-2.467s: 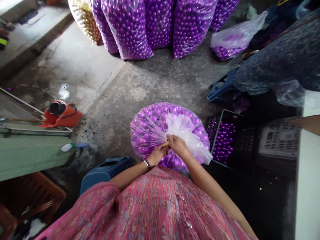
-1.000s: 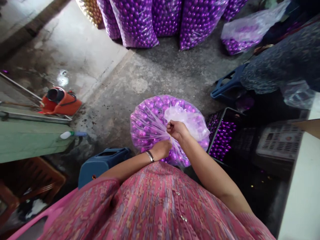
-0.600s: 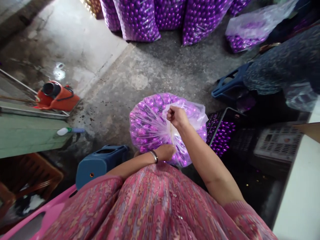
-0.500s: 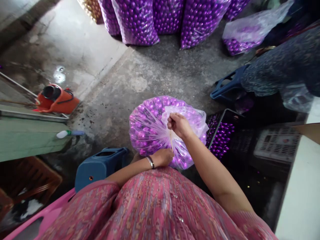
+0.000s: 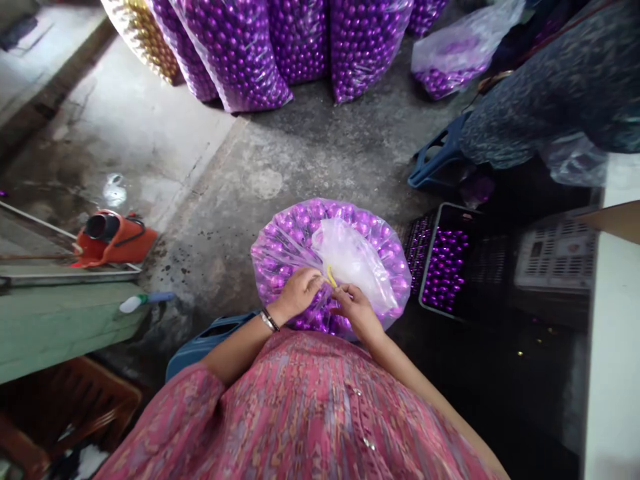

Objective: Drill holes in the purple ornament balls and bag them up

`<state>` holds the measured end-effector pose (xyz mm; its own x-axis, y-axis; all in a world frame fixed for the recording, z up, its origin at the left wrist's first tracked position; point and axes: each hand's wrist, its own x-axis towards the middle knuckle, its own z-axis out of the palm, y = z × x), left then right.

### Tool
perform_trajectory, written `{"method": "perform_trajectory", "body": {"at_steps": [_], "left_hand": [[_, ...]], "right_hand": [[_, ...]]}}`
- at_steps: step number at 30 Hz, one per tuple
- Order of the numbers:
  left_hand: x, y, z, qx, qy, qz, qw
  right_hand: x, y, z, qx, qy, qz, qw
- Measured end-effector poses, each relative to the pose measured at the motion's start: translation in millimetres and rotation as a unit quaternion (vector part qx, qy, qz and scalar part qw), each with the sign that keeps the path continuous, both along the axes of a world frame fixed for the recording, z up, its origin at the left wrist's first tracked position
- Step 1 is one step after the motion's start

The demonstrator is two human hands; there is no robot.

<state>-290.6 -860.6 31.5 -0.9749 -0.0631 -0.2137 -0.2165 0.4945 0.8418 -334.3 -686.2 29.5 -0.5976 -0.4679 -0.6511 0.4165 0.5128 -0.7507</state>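
A clear plastic bag full of shiny purple balls stands on the floor right in front of me. Its mouth is gathered, and the loose whitish top flops over to the right. Round the gathered neck runs a yellow tie. My left hand is closed at the neck, its fingertips pinching one end of the tie. Close beside it, my right hand pinches the other end with thumb and fingers. Exactly how the tie is looped is too small to make out.
Several tall bags of purple balls line the far side. A black crate with purple balls sits to the right, near a blue stool and a seated person's patterned clothing. At left lie an orange container and another blue stool.
My hands, earlier apart with the tie stretched between them, have come together at the bag's neck. The loose top now folds over to the right, and the view has shifted slightly.
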Motion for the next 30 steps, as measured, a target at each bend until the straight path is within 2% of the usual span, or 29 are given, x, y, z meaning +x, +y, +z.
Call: {"method": "perform_trajectory", "body": {"at_steps": [2,3,6,9,11,14,16,18,20,21,22,24,27,30], "left_hand": [[-10,-3,-9.1,0.024,-0.033,0.087,0.995],[-15,-5,-12.3,0.047,-0.047,0.093,0.993],[-26,-15,-16.3,0.133,-0.083,0.042,0.987],[-31,-29,-17.4,0.222,-0.120,-0.001,0.968],[-33,-33,-18.2,0.171,-0.119,-0.016,0.978],[-34,-28,-19.2,0.022,-0.043,-0.065,0.997],[-30,-23,-26.3,0.004,0.010,-0.092,0.996],[-24,-25,-45.9,-0.021,0.065,-0.102,0.992],[-22,-32,-74.2,-0.085,0.135,-0.069,0.985],[-22,-36,-87.6,-0.107,0.149,-0.085,0.979],[-23,-39,-98.5,-0.119,0.169,-0.120,0.971],[-27,-40,-110.4,-0.125,0.206,-0.177,0.954],[-32,-33,-111.4,-0.117,0.228,-0.188,0.948],[-33,-23,-112.9,-0.101,0.193,-0.201,0.955]], "right_hand": [[1,-1,-3.2,-0.001,0.011,0.002,1.000],[-1,0,-4.0,0.000,0.024,0.007,1.000],[-12,6,-6.7,0.003,0.063,0.026,0.998],[-21,14,-14.9,0.003,0.073,0.038,0.997],[-25,17,-21.8,-0.002,0.072,0.041,0.997],[-25,15,-27.1,-0.024,0.087,0.061,0.994],[-22,10,-29.9,-0.034,0.129,0.085,0.987],[-18,4,-38.3,-0.029,0.187,0.121,0.974],[-13,-3,-53.7,0.010,0.243,0.129,0.961],[-11,-6,-62.8,0.033,0.270,0.124,0.954],[-8,-9,-72.2,0.054,0.292,0.116,0.948],[-5,-14,-89.9,0.072,0.325,0.109,0.937],[-6,-21,-110.6,0.072,0.355,0.107,0.926],[-15,-25,-121.0,0.066,0.363,0.114,0.922]]}}
